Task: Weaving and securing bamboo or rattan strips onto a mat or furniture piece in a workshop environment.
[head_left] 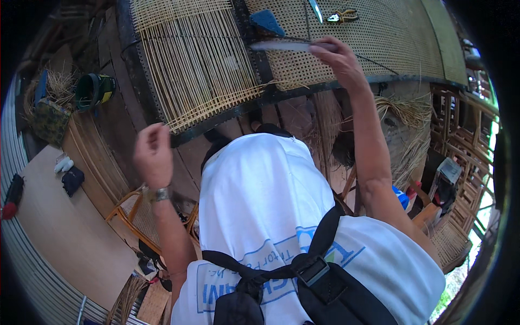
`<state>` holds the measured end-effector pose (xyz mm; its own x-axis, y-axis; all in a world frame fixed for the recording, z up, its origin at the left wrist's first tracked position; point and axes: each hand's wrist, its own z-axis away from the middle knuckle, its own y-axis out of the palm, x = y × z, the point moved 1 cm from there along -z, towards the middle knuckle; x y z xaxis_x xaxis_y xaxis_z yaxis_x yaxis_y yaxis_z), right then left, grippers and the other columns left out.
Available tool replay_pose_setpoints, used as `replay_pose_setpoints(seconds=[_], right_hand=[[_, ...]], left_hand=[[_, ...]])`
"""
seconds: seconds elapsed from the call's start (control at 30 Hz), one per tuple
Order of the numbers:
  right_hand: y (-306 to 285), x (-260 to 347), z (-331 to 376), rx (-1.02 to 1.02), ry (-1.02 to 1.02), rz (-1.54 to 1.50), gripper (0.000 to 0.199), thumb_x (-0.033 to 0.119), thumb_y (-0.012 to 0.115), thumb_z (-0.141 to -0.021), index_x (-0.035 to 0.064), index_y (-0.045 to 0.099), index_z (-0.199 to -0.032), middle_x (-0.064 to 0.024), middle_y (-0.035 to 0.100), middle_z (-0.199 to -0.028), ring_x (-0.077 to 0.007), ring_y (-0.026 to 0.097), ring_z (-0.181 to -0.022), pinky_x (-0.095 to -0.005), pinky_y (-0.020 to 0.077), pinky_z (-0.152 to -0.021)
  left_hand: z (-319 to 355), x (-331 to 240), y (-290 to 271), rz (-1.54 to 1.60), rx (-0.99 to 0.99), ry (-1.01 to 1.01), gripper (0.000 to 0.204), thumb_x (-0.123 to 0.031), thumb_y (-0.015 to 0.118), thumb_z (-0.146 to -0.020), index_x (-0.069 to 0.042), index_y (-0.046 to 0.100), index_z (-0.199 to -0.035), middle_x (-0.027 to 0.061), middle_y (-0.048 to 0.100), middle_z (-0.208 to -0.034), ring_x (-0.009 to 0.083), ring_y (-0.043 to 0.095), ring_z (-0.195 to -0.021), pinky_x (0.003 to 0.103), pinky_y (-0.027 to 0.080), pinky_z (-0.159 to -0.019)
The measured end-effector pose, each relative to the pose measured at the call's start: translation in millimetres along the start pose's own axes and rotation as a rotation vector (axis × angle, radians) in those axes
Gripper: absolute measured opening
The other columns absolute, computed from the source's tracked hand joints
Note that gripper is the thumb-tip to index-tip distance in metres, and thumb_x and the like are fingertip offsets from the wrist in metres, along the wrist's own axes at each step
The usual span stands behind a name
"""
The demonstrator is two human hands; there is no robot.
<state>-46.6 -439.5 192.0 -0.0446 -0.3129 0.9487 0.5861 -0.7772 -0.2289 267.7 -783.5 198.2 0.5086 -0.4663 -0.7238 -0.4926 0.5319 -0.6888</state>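
My right hand [340, 59] is raised over a dark frame [271, 96] holding woven cane panels [195, 59], and it grips a long flat pale strip or blade [281, 46] that points left. My left hand [153, 154], with a watch on its wrist, hangs in the air near the frame's lower left corner with its fingers curled; I see nothing in it. A thin cane strand runs from the right hand toward the right across the finer weave [379, 32]. My white shirt and black chest straps fill the lower middle.
On the weave lie a blue piece [266, 21], pliers [342, 16] and a metal blade [316, 10]. Loose cane bundles [406, 116] hang at right. A green cup [92, 89] and patterned bag [50, 119] sit left, beside a wooden board [65, 227]. A cane chair [138, 214] stands below.
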Motion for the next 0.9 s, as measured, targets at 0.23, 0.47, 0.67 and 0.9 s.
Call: replay_pose_setpoints(seconds=[0.23, 0.47, 0.67, 0.9], right_hand=[[-34, -36, 18, -0.14, 0.04, -0.31, 0.022, 0.023, 0.071, -0.092, 0.0039, 0.067, -0.101, -0.0011, 0.064, -0.084, -0.0096, 0.059, -0.075, -0.0262, 0.0464, -0.069], [68, -105, 19, -0.089, -0.056, 0.557, 0.027, 0.025, 0.07, -0.088, 0.0044, 0.061, -0.102, -0.0132, 0.062, -0.089, -0.0283, 0.065, -0.082, -0.0416, 0.052, -0.073], [82, -113, 8, 0.03, 0.021, 0.823, 0.024, 0.023, 0.067, -0.088, 0.0046, 0.058, -0.101, -0.0196, 0.06, -0.104, -0.0411, 0.063, -0.095, -0.0493, 0.0525, -0.078], [73, -118, 13, 0.346, -0.033, 0.948, 0.031, 0.019, 0.065, -0.087, 0.0049, 0.052, -0.112, -0.0192, 0.059, -0.109, -0.0404, 0.064, -0.096, -0.0489, 0.0526, -0.079]], left_hand=[[-3, -33, 159, 0.089, 0.504, 0.215, 0.023, -0.015, 0.074, -0.081, -0.003, 0.068, -0.1, 0.0125, 0.066, -0.09, 0.0297, 0.066, -0.082, 0.038, 0.053, -0.074], [-10, -37, 250, -0.185, 0.452, 0.524, 0.041, -0.02, 0.081, -0.075, -0.009, 0.065, -0.111, 0.0124, 0.062, -0.096, 0.0303, 0.062, -0.092, 0.042, 0.051, -0.08], [-7, -39, 260, -0.192, 0.424, 0.412, 0.034, -0.02, 0.082, -0.073, -0.01, 0.067, -0.102, 0.0102, 0.061, -0.093, 0.0307, 0.061, -0.093, 0.041, 0.05, -0.079], [-3, -40, 263, -0.207, 0.404, 0.407, 0.03, -0.02, 0.082, -0.072, -0.012, 0.066, -0.096, 0.0082, 0.06, -0.093, 0.0306, 0.06, -0.093, 0.044, 0.049, -0.079]])
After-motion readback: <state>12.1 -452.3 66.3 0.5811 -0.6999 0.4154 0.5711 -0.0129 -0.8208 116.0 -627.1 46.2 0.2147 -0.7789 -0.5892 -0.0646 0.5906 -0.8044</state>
